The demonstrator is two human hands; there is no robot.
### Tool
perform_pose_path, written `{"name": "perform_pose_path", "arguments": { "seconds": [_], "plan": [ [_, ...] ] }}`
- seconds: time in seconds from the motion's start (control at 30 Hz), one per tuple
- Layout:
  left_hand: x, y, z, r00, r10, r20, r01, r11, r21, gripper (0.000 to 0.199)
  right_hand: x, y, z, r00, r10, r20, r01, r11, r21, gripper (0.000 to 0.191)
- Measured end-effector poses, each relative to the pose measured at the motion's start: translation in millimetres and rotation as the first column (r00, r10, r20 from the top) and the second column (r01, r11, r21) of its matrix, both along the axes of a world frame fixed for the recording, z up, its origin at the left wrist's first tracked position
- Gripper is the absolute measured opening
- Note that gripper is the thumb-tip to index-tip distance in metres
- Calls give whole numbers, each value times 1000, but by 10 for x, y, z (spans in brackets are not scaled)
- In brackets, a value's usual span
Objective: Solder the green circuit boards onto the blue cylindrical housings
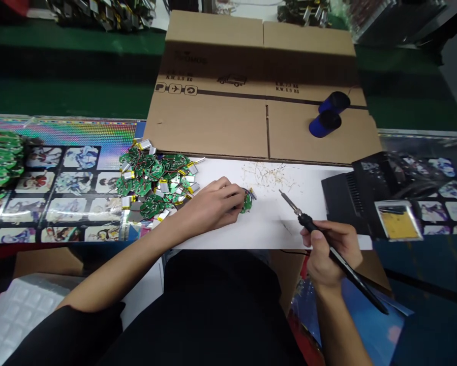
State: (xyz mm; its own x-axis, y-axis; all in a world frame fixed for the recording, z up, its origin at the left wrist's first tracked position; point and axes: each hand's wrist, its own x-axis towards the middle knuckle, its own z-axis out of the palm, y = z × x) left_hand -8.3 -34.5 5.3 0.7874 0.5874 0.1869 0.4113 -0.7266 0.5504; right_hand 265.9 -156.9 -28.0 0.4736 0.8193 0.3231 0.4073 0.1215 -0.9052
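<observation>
Head view: over white paper [274, 223], left hand [213, 206] holds circuit board [247, 204], right hand [329, 251] grips soldering iron [306, 221].

Printed bench mat [71, 173] carrying white sheet [289, 231] at centre, solder clippings [268, 175] on it; flattened cardboard [213, 122] at 12 o'clock under two blue cylinders [325, 122]; circuit boards [154, 180] heaped at 10 o'clock; black soldering station [350, 203] at 3 o'clock; sponge tray [398, 221] at 4 o'clock.

This is an electronics workshop. A heap of green circuit boards [152, 178] wired to small batteries [126, 202] lies on a bench [75, 132], near a soldering iron [306, 221] and soldering station [346, 198]. Flattened cardboard [213, 119] covers the bench's far side, and more boards [98, 7] are piled beyond.
</observation>
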Motion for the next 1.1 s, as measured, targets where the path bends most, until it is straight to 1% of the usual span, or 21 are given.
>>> {"name": "perform_pose_path", "arguments": {
  "seconds": [0.13,0.23,0.3,0.37,0.43,0.47,0.53,0.63,0.77,0.9,1.0,1.1],
  "plan": [
    [-29,-5,-29,1000,17,26,-16,999,-28,15,27,84,-125,999,-52,7,52,999,-7,22],
    [-99,-35,-92,996,47,72,-42,997,-64,11,50,91,-232,993,-114,21,114,993,-37,25],
    [-148,-78,-155,988,98,123,-90,994,-68,8,67,76,-290,990,-142,14,142,988,-55,27],
    [-178,-132,-221,970,182,163,-172,982,-74,7,85,56,-332,990,-141,10,142,988,-68,28],
    [-181,-184,-277,953,254,165,-237,965,-113,17,104,40,-360,991,-132,19,134,988,-82,29],
    [-173,-204,-300,950,271,155,-250,958,-144,23,113,34,-370,991,-127,26,129,987,-92,29],
    [-146,-224,-334,952,277,128,-247,946,-209,30,131,27,-386,992,-121,41,125,986,-112,29],
    [-104,-208,-354,959,261,109,-225,939,-261,26,150,25,-407,992,-118,53,124,984,-126,30],
    [-88,-149,-331,963,242,123,-204,944,-258,15,160,27,-421,991,-115,73,124,984,-131,29],
    [-117,-103,-259,964,227,136,-186,947,-261,11,163,28,-411,990,-107,88,118,984,-132,28],
    [-182,-63,-165,959,231,163,-178,941,-287,13,165,28,-401,991,-101,89,112,986,-128,27],
    [-318,0,-30,942,274,195,-209,931,-300,16,170,27,-400,991,-94,90,105,986,-126,28]
  ]
}}
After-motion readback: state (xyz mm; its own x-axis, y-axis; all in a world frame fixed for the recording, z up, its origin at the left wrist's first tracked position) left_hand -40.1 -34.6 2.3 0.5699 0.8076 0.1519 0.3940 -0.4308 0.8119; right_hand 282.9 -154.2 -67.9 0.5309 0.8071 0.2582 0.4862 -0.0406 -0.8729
